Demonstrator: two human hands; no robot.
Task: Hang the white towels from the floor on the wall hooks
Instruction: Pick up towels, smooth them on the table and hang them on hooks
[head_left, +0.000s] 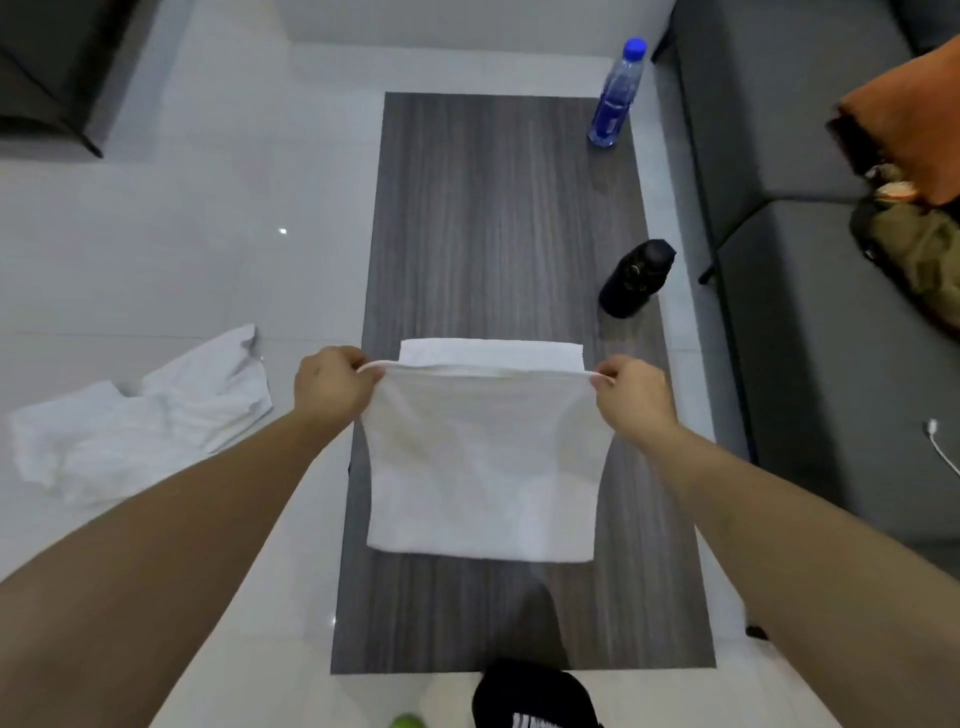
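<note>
A white towel (483, 467) hangs folded over the wooden table (498, 223), held up by its top edge. My left hand (332, 384) pinches the towel's upper left corner and my right hand (631, 397) pinches the upper right corner. Behind the held edge a further layer of the towel (488, 353) lies flat on the table top. A second white towel (140, 415) lies crumpled on the pale tiled floor to the left of the table. No wall hooks are in view.
A clear water bottle (615, 93) with a blue cap stands at the table's far right corner. A black bottle (636, 278) stands at its right edge. A grey sofa (805, 312) runs along the right, with orange and olive items (914, 156) on it.
</note>
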